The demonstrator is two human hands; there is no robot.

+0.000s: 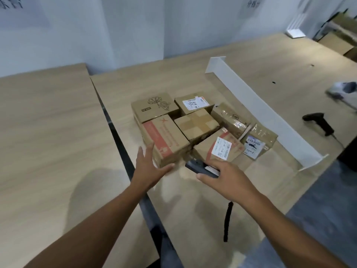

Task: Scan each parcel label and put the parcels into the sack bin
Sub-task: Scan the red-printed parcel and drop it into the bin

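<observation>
Several cardboard parcels lie clustered on the wooden table [193, 190]. Nearest me is a box with red print [164, 140]. To its right sits a box with a white label [220, 147], and further right a taped box with a label [258, 142]. My left hand [150, 167] is spread with straight fingers against the near left corner of the red-print box. My right hand [226, 176] grips a dark handheld scanner [201, 167], its strap [228, 221] dangling, just in front of the labelled box. No sack bin is in view.
A white divider board [260, 111] runs diagonally right of the parcels. Beyond it lies a second black scanner [320, 120] with a cable. A dark gap [123, 147] separates this table from another table [48, 142] on the left. Boxes stand at the far right.
</observation>
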